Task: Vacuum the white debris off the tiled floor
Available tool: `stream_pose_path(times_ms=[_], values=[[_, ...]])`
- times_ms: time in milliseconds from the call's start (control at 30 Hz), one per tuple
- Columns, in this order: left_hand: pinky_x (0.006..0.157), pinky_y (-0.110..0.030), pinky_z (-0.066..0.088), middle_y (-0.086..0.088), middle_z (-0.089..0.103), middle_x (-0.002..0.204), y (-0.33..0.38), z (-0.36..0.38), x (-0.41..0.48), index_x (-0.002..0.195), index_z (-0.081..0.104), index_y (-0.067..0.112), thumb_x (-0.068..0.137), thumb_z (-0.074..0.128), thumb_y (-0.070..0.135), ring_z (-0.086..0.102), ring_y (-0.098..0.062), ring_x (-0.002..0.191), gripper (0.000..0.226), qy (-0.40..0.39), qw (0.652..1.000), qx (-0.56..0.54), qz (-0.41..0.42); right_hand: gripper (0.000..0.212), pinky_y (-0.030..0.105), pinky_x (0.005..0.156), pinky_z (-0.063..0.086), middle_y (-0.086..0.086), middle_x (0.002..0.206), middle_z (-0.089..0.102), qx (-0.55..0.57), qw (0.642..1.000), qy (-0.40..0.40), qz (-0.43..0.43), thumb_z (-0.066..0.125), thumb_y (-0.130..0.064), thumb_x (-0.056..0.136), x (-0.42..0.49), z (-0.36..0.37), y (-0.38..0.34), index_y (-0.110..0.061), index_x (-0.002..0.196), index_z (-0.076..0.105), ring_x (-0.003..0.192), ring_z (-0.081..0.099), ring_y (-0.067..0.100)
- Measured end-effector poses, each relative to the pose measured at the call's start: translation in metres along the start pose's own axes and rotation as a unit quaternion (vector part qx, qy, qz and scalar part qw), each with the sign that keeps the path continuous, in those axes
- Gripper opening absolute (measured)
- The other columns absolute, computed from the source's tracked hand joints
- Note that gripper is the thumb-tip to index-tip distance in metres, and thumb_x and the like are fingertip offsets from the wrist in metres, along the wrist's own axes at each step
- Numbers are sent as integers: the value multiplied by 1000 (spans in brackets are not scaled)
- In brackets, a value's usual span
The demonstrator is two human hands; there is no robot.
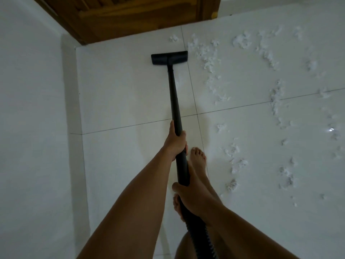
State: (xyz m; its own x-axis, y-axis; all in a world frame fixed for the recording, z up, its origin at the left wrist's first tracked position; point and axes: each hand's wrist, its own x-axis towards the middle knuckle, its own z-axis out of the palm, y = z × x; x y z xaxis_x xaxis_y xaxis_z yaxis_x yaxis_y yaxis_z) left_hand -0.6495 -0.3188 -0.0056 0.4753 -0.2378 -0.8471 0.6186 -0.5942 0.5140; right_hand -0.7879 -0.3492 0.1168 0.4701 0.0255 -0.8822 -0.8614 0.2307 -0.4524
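White debris (pixel 211 60) lies right of the floor head (pixel 169 57); with left hand (pixel 175 143) and right hand (pixel 188 195) clamped on the wand (pixel 174 98), sweep rightward, head flat.

Dim, cool grey-green cast overall, underexposed. One small bright specular glint on the glossy tiled floor (pixel 242 118) at far right; faint sheen around it. Soft, weak shadows under the white debris (pixel 211 60), no hard edges. Wide-angle distortion: wall (pixel 31 109) and grout lines bow toward frame edges. Corners darker, slightly soft. Wooden door (pixel 134 14) at top murky, low detail. Mild noise/compression smear.
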Motion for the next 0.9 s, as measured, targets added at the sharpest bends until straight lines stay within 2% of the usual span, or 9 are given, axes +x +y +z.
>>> stream_pose_path(times_ms=[200, 267, 367, 400, 433, 533, 667, 800, 900], values=[[73, -46, 63, -12, 62, 75, -8, 0, -1, 160, -2, 50, 107, 43, 32, 59, -23, 61, 71, 6, 1000, 21, -7, 87, 32, 47, 52, 21, 83, 62, -10, 1000, -7, 10, 58, -7, 98, -2, 3, 3, -65, 147, 15, 49, 58, 22], [73, -45, 63, -12, 62, 74, -4, -1, 5, 160, -2, 50, 107, 43, 31, 60, -23, 61, 72, 8, 1000, 22, -4, 89, 25, 44, 52, 20, 93, 65, -37, 999, 0, -2, 56, -6, 100, -3, -1, -7, -58, 154, 9, 51, 61, 14], [67, -38, 61, -11, 60, 71, 5, -3, 17, 160, -3, 49, 108, 43, 29, 58, -19, 57, 72, 5, 1000, 11, 3, 88, 6, 40, 43, 16, 142, 51, -42, 999, 1, -15, 53, -3, 103, 0, -12, -26, -40, 164, 1, 87, 65, 15], [66, -37, 60, -10, 60, 70, 9, -4, 22, 160, -4, 49, 109, 43, 28, 57, -19, 56, 72, 5, 1000, 8, 6, 87, 5, 39, 41, 12, 143, 50, -36, 999, 1, -13, 52, -3, 103, 4, -14, -30, -38, 164, 1, 100, 66, 19], [64, -36, 60, -10, 59, 70, 13, -5, 27, 161, -4, 48, 109, 43, 28, 57, -18, 56, 73, 5, 1000, 7, 8, 87, 6, 38, 40, 5, 133, 55, -33, 999, 2, -15, 53, -3, 103, 10, -15, -33, -38, 164, 2, 97, 69, 17], [59, -33, 57, -10, 59, 71, 24, -6, 43, 161, -5, 48, 109, 43, 28, 57, -17, 55, 73, 8, 1000, 8, 13, 87, 12, 40, 43, -5, 91, 50, -41, 999, 4, -12, 56, -5, 101, 33, -18, -38, -40, 164, 7, 52, 57, 3], [58, -33, 56, -10, 59, 69, 38, -10, 64, 160, -6, 49, 109, 42, 29, 57, -17, 54, 73, 9, 1000, 16, 21, 86, 10, 43, 45, -7, 88, 44, -51, 999, 1, -17, 56, -2, 100, 56, -26, -53, -37, 164, 9, 58, 54, 6], [55, -30, 55, -11, 57, 72, 55, -13, 85, 159, -5, 51, 109, 43, 29, 57, -17, 54, 73, 14, 1000, 14, 23, 88, 17, 47, 50, 4, 90, 52, -54, 998, 10, -9, 55, 1, 98, 72, -34, -71, -36, 164, 11, 49, 56, 8], [55, -30, 55, -11, 57, 71, 68, -15, 98, 160, -6, 50, 109, 42, 29, 57, -16, 53, 73, 17, 999, 20, 26, 81, 10, 47, 47, -1, 86, 46, -69, 997, 22, -23, 57, -1, 99, 78, -43, -90, -28, 163, 17, 50, 56, 11]])
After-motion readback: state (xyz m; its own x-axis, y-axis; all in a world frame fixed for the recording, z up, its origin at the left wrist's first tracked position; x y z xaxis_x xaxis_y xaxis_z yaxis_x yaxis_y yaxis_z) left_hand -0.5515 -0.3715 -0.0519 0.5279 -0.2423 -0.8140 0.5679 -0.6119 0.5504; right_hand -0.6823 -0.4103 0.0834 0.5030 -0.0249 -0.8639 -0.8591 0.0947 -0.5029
